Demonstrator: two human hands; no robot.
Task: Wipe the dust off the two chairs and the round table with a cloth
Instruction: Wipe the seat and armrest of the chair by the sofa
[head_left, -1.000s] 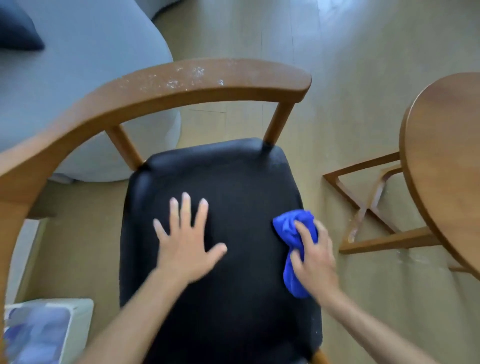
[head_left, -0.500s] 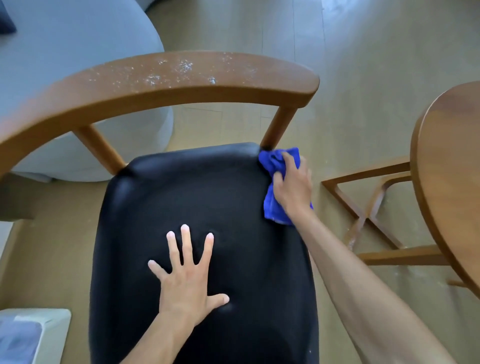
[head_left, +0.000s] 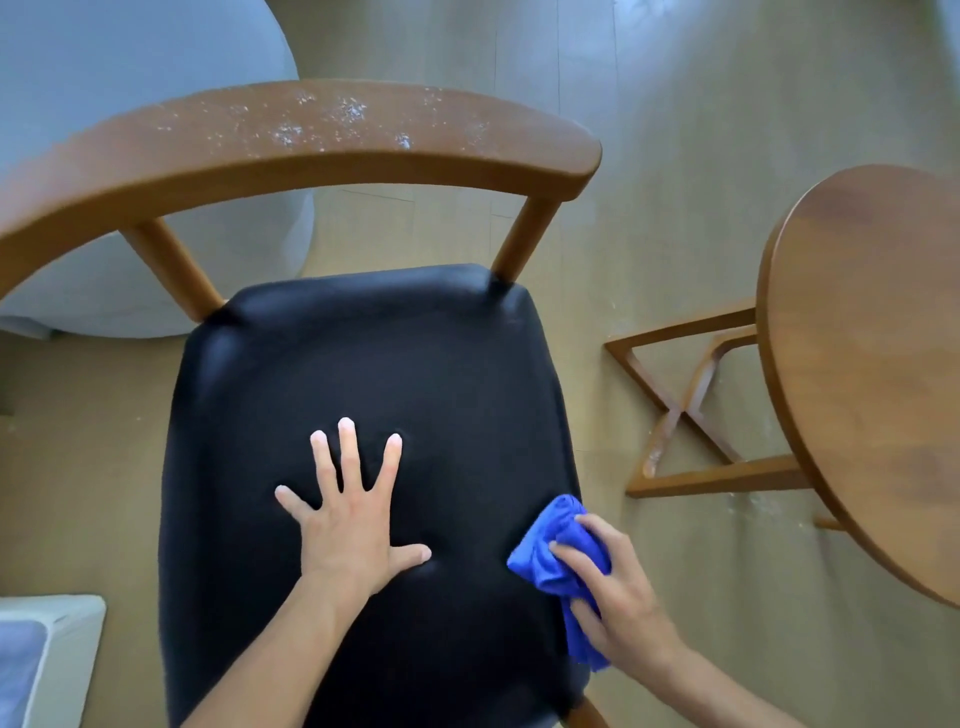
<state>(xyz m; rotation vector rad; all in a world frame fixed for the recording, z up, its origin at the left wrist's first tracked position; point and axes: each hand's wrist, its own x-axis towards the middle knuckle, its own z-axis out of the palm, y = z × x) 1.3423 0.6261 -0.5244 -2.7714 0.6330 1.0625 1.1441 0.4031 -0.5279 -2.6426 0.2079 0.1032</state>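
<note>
Blue microfibre cloth (head_left: 558, 561), bunched into a wad, sits on the near right edge of the black padded seat (head_left: 363, 374) of the curved-back wooden chair (head_left: 291, 150). The right hand (head_left: 618, 597) has its fingers curled over the wad, holding it against the upholstery. The left hand (head_left: 353, 525) lies flat with fingers spread on the middle of the seat, gripping nothing — it appears to be steadying the chair.

To do this step well, the cloth would best travel in long overlapping strokes along the seat, reaching into the far corners where the two back posts meet the cushion, with the flat hand shifted aside so the patch beneath it gets covered too. The curved wooden backrest rail is plainly speckled with pale dust along its top, so it looks untouched; wiping it from one end to the other and folding the cloth to a clean face would help avoid dropping grit onto the seat.

The round wooden counter (head_left: 872, 374) stands to the right, just beside the chair, its cross-braced base showing white specks. A second chair is not in view.

No brand, label or readable writing shows anywhere.
</note>
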